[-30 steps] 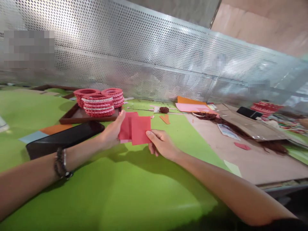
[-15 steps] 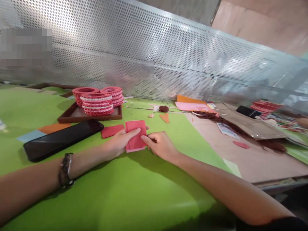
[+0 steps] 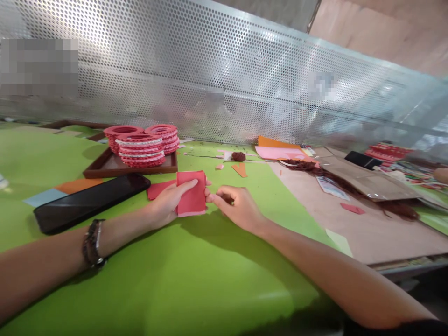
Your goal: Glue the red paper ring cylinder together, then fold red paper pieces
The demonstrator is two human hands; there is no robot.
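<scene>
My left hand (image 3: 167, 203) grips a small stack of red paper squares (image 3: 192, 195), thumb on top, holding it just above the green table surface (image 3: 175, 280). My right hand (image 3: 238, 207) is beside the stack's right edge, fingertips curled and touching or nearly touching it. A single red paper piece (image 3: 159, 188) lies flat on the table just behind my left hand. My left wrist wears a dark bracelet (image 3: 91, 242).
A black phone (image 3: 87, 200) lies at the left. A brown tray (image 3: 105, 165) holds stacks of red rings (image 3: 140, 147). Orange and pink sheets (image 3: 280, 151), paper scraps, brown yarn (image 3: 315, 172) and brown card (image 3: 367, 224) lie at the right. A perforated metal screen (image 3: 224, 84) stands behind.
One red piece was set down behind my left hand. The stack came down onto the table, then lifted slightly in my left hand. My right hand let go and shifted right.
</scene>
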